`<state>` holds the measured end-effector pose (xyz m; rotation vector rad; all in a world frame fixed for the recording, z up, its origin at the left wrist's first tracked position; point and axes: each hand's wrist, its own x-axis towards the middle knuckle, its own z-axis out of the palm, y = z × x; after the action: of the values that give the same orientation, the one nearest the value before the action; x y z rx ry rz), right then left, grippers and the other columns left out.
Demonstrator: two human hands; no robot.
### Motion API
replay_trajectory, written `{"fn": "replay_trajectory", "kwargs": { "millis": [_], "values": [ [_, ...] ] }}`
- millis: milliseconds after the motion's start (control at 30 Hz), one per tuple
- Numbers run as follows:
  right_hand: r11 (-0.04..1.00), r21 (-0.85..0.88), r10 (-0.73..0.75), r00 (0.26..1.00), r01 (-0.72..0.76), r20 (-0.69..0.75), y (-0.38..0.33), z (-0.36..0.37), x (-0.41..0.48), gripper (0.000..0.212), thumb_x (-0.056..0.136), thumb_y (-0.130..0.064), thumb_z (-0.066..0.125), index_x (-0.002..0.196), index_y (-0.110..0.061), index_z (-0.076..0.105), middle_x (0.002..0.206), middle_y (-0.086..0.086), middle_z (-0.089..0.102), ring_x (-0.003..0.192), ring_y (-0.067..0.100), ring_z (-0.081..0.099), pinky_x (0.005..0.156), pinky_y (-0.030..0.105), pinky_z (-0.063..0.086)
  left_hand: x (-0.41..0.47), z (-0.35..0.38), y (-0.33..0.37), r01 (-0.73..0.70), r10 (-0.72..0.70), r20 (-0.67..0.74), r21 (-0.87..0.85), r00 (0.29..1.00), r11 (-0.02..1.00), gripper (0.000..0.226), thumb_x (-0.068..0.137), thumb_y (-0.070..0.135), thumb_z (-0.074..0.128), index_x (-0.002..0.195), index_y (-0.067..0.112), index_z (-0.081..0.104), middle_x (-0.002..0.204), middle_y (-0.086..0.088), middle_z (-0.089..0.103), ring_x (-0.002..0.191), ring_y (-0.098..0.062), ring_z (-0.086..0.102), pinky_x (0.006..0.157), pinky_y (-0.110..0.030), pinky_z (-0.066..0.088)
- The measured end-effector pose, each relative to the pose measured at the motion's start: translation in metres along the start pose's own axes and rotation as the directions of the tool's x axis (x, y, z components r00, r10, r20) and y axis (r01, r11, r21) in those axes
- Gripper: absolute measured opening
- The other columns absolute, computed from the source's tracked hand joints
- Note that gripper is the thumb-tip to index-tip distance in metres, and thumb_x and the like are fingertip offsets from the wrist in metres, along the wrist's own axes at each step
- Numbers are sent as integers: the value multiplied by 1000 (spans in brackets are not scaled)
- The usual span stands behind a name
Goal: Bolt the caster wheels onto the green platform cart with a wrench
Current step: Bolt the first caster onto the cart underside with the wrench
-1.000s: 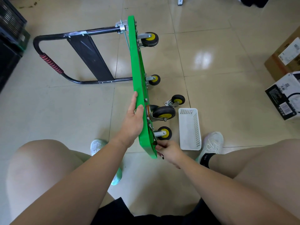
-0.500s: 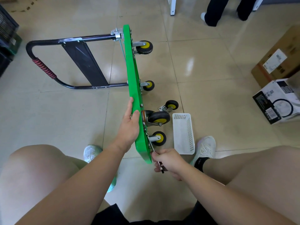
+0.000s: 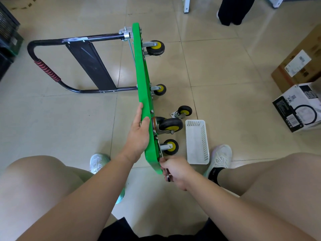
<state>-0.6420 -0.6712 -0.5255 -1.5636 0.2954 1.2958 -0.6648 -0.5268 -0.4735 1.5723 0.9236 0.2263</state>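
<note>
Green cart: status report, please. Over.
Left hand grips green cart, stood on edge. Right hand holds wrench at nearest caster. One loose caster on floor by white basket; nothing blocking.

Glossy beige tile floor [image 3: 225, 66]: green cart [image 3: 144, 101] on edge, loose caster [image 3: 184, 112] near white basket [image 3: 197, 141], cardboard box [image 3: 298, 66] right.

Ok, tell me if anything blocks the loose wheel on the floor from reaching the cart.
Nothing visible does. Bare floor lies between the loose wheel and the green cart; the white basket sits to one side.
</note>
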Motion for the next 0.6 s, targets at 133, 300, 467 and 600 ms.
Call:
{"fn": "replay_trajectory", "kwargs": {
  "millis": [133,300,467,600],
  "values": [
    [996,68,49,999,-50,16,-7,5,-3,21,95,-10,62,114,0,65,64,5,53,49,15,48,43,22,41,4,1,-4,6,-6,11,-12,1000,1000,54,112,31,34,154,62,22,123,22,62,108,-18,66,96,-35,55],
    [988,77,128,990,-131,51,-24,7,-4,19,97,-8,53,112,-5,64,62,7,54,48,16,45,41,19,40,7,1,-8,-13,14,12,-39,1000,999,55,112,26,34,157,55,23,107,30,61,92,-7,63,72,-13,54],
    [984,92,145,988,-150,60,-24,9,-4,27,96,-2,46,116,-6,65,62,6,50,51,17,43,45,23,39,9,1,-11,-29,29,14,-38,999,999,54,111,30,35,156,59,23,131,25,61,109,-4,63,95,-22,54],
    [990,56,127,991,-129,49,-23,8,-3,22,97,-2,48,113,-5,63,64,5,49,54,15,40,45,24,37,7,2,-8,-16,17,25,-39,1000,999,55,113,24,33,159,52,23,107,33,58,81,9,60,65,-5,47]
  ]
}}
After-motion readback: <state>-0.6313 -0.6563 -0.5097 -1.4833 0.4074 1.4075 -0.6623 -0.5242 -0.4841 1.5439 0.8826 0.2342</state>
